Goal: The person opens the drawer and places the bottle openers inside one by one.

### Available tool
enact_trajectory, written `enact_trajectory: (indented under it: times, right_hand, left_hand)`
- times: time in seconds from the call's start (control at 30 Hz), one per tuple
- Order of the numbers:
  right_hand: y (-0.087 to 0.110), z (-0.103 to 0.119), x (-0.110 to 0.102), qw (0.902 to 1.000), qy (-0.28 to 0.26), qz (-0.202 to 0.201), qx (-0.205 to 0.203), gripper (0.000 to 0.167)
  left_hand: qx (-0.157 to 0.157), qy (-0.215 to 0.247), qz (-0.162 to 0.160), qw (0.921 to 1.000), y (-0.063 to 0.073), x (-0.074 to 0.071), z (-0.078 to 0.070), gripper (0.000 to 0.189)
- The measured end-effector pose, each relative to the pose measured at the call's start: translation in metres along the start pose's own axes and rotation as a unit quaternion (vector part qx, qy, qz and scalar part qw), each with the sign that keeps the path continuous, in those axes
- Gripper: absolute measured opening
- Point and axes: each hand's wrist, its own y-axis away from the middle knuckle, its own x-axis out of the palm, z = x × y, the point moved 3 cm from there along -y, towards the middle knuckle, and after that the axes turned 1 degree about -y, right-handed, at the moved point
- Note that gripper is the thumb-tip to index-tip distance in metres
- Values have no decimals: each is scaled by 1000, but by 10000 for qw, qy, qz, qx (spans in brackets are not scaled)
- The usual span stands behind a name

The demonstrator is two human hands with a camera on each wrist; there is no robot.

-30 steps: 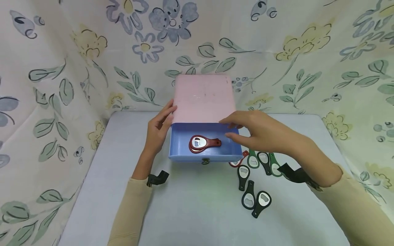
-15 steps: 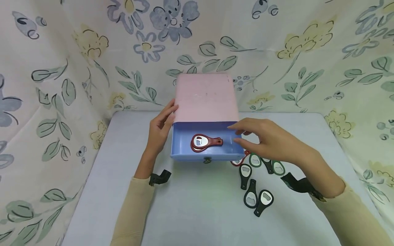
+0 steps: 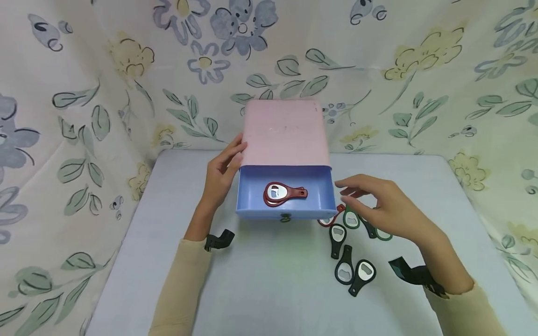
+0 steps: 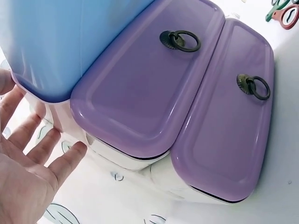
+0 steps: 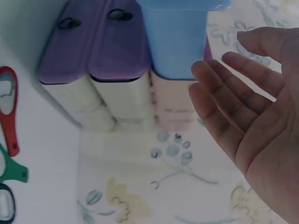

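A small drawer cabinet with a pink top (image 3: 286,133) stands at the table's back. Its blue top drawer (image 3: 260,214) is pulled out, with overlapping red bottle openers (image 3: 277,192) lying inside. My left hand (image 3: 218,177) rests its nearly straight fingers against the cabinet's left side; in the left wrist view the hand (image 4: 32,163) touches the side near the blue drawer. To the right of that drawer hovers my right hand (image 3: 386,203), with nothing in it. The right wrist view shows its fingers (image 5: 224,93) loosely bent, beside the drawer's outer wall.
Below the blue drawer are two closed purple drawers (image 4: 149,70) with ring pulls. On the table (image 3: 273,289), right of the cabinet, lie several bottle openers: black ones (image 3: 363,275), green ones (image 3: 351,218) and a red one (image 3: 328,221). A floral cloth (image 3: 378,116) hangs behind.
My right hand has drawn away from over the drawer's right part, moving right and toward me. The left hand has stayed at the cabinet's side. The view has shifted slightly.
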Motion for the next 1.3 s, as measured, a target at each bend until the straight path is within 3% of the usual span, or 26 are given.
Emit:
enact_trajectory:
  times: [0.37, 0.6, 0.83, 1.07, 1.3]
  right_hand:
    - [34, -22, 26, 9987, -86, -409, 290, 37]
    - [79, -37, 64, 9934, 254, -481, 1012, 36]
    - [119, -44, 90, 9865, 597, -500, 1443, 38]
    - [134, -46, 112, 9717, 753, -389, 2203, 38]
    - [139, -38, 130, 9654, 982, -404, 2380, 40]
  left_hand:
    - [-63, -56, -127, 9999, 1, 0, 0, 39]
    - [-243, 35, -191, 9995, 0, 10, -5, 38]
    - [-342, -174, -193, 9991, -1, 15, -12, 37]
    - [-471, -189, -314, 9982, 3, 11, -12, 36]
    - [-373, -55, -321, 9988, 2, 9, -13, 38]
